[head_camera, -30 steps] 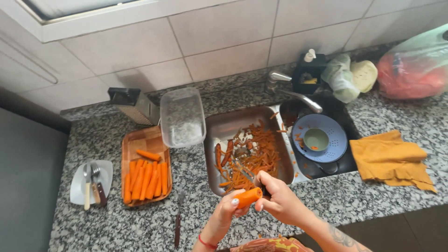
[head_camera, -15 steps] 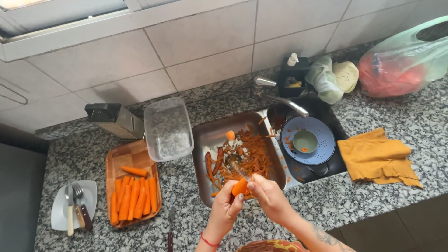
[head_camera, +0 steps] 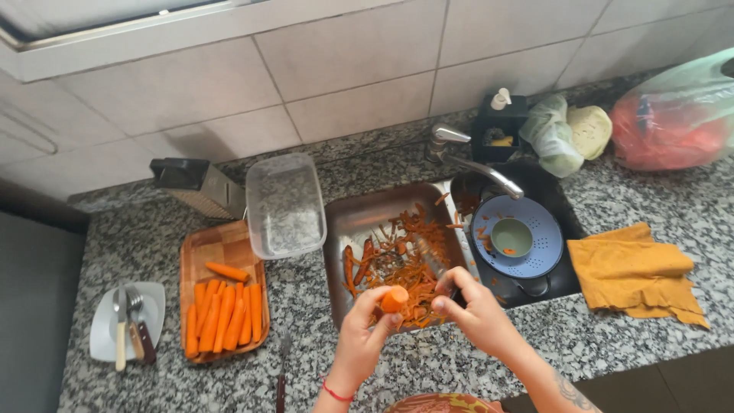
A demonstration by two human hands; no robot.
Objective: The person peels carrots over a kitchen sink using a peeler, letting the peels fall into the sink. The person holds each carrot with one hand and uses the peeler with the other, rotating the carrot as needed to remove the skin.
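Orange and stubby, the half-peeled carrot sits just below the middle of the frame, pinched end-on in our left hand above the steel sink basin full of orange peelings. Our right hand is clenched around a thin peeler angled over the basin. We judge that long strokes away from the fingers, turning the carrot between passes, keep scraps falling into the sink.

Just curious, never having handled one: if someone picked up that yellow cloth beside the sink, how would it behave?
The yellow cloth lies crumpled in soft folds on the counter, so it would probably droop limply. It looks thin, so likely light. It seems unlikely to roll or slide far if pushed; it would more likely bunch up.
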